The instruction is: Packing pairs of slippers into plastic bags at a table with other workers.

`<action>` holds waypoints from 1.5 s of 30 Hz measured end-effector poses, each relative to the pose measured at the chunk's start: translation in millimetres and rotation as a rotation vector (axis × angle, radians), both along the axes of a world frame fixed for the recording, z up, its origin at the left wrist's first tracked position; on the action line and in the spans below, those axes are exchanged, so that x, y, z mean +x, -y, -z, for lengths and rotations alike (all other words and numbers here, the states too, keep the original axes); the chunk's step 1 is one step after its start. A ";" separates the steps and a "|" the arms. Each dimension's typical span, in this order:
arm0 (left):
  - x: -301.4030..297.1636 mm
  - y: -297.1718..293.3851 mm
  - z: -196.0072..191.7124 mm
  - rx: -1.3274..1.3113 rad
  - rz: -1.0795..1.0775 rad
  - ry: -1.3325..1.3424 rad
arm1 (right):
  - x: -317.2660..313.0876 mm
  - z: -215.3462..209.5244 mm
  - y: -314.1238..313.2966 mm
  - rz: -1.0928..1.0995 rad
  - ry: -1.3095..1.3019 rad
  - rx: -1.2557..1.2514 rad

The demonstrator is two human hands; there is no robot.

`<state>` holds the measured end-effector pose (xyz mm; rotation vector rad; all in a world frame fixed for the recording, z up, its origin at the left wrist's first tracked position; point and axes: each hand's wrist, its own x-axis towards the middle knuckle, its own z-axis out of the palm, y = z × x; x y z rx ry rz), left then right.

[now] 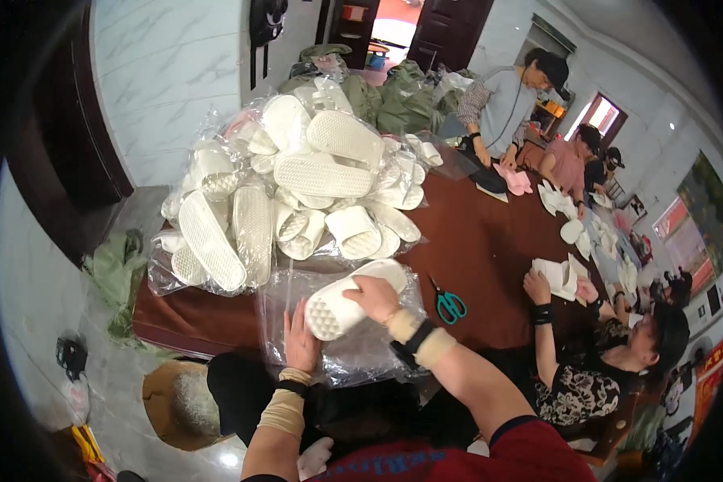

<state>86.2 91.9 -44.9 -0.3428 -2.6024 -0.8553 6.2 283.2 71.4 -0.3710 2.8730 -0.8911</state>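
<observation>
From my remote head view, I see 1 white slipper with a bumpy footbed [329,311] over clear, crinkled plastic sheeting [365,363], at the near edge of the brown-covered table [478,249]. The right hand [372,300] grips the slipper; the left hand [301,339] lies beside it, fingers extended, holding nothing. I judge this slipper still unwrapped; beyond sits a large heap of white slippers [325,175], many amid clear film, though I can't tell which are finished.

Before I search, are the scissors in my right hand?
No, the scissors lie on the brown table; your right hand is on a white slipper.
</observation>
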 end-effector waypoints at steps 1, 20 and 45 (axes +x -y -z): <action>2.5 -2.9 -7.4 -0.013 -0.034 0.006 | 7.1 -18.8 -10.4 0.021 -0.051 0.057; 1.1 -5.3 -12.0 -0.013 -0.080 0.042 | -86.8 12.8 -22.9 -0.298 -0.859 0.582; 21.7 5.8 23.1 0.222 -0.071 0.209 | -39.4 -137.3 -74.6 -0.019 -0.369 -0.879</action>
